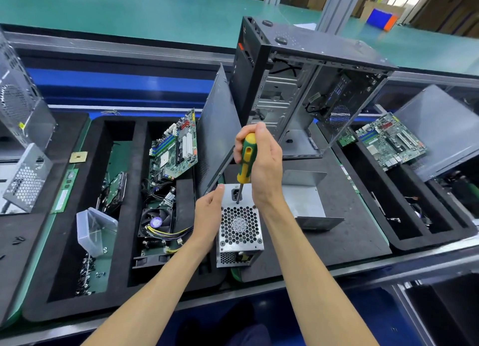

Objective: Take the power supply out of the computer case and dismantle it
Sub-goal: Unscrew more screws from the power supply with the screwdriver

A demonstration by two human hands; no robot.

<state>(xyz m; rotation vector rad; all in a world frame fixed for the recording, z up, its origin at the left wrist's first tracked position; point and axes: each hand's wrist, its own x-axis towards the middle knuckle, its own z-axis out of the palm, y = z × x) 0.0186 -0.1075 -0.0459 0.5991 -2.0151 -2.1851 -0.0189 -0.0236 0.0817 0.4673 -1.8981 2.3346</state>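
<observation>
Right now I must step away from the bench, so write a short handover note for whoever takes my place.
Right hand grips the green-and-yellow screwdriver, tip down on the silver perforated-metal power supply box.
Left hand steadies the box's left side.
Done: supply is out of the open black computer case standing behind; a bent sheet-metal cover lies at right.
Left: finish the screws, open the box.

power supply point(239, 229): silver metal box, honeycomb fan grille facing up, stands on the black mat | computer case point(305, 86): black, open side, upright behind it, well apart
</observation>
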